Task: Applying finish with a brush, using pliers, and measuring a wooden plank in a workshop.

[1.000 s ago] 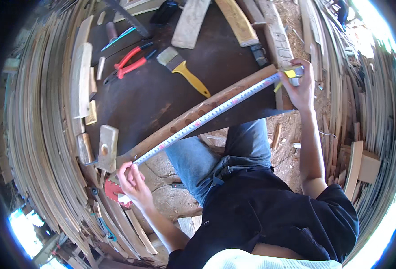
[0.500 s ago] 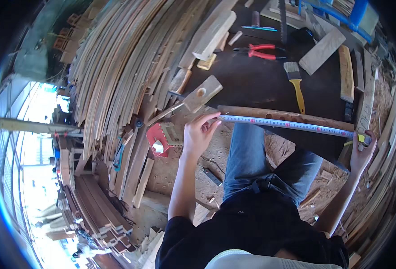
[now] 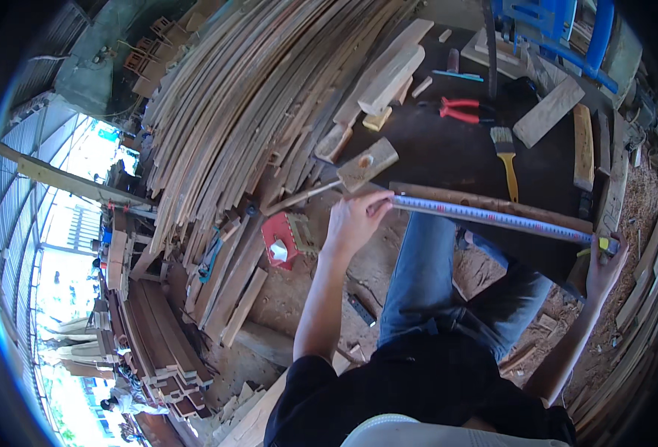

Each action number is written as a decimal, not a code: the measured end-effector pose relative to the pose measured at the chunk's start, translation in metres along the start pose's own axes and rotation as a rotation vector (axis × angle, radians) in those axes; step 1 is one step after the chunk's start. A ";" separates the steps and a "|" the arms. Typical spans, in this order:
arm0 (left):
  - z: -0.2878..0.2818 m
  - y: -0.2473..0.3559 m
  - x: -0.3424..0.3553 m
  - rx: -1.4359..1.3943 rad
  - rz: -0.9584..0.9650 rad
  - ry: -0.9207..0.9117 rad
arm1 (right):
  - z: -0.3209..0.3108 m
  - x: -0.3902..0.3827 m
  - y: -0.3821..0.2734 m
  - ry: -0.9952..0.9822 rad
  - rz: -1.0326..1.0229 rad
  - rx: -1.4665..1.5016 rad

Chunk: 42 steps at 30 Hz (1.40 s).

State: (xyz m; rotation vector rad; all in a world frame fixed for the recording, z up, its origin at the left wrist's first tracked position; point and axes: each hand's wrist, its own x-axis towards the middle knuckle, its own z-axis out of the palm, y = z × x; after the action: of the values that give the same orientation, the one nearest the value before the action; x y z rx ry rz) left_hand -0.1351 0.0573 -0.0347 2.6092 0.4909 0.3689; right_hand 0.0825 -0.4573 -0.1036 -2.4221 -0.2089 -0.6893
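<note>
A tape measure's pale blade [image 3: 493,217] stretches between my two hands, in front of a narrow strip of wood [image 3: 485,202] lying along the near edge of the dark work table [image 3: 448,153]. My left hand [image 3: 355,222] pinches the blade's free end between thumb and fingers. My right hand [image 3: 604,267] is wrapped round the yellow-and-dark tape case [image 3: 606,244] at the other end. Close beyond my left hand is a wooden mallet [image 3: 370,164], its handle pointing left. A paintbrush with a yellow handle [image 3: 509,175] lies past the wood strip.
Red-handled pliers [image 3: 461,110], a wood block [image 3: 548,113] and other offcuts lie on the table. Long stacked wood strips [image 3: 239,97] fill the left. A red box [image 3: 280,240] stands on the floor. Blue metal parts [image 3: 560,45] are at the far right.
The view has shifted, so most things appear farther right. Both hands keep their hold on the tape measure, and its blade sits slightly farther from the wood strip at the right end.
</note>
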 end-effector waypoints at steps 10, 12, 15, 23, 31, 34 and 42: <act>0.003 -0.006 -0.003 -0.165 0.029 0.010 | -0.001 -0.001 -0.003 0.003 -0.018 0.005; 0.004 -0.007 -0.002 -0.158 0.023 0.008 | -0.001 -0.001 -0.001 0.004 -0.052 -0.055; 0.005 -0.008 -0.002 -0.170 0.023 0.024 | -0.002 -0.001 0.001 0.005 -0.035 -0.025; 0.001 -0.010 -0.002 -0.208 0.057 -0.012 | -0.003 -0.003 -0.003 -0.007 -0.004 0.056; 0.008 -0.017 0.001 -0.243 0.092 0.037 | -0.003 -0.003 0.003 -0.014 -0.048 0.008; 0.013 -0.020 0.001 -0.260 0.157 0.088 | -0.003 -0.003 0.002 -0.017 -0.022 0.018; 0.013 -0.023 0.002 -0.337 0.123 -0.021 | -0.007 -0.003 -0.014 0.003 -0.014 -0.006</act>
State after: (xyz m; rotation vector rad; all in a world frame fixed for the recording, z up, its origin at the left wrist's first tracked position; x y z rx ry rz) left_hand -0.1357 0.0725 -0.0567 2.3178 0.2365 0.4244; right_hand 0.0730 -0.4501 -0.0937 -2.4270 -0.2234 -0.7006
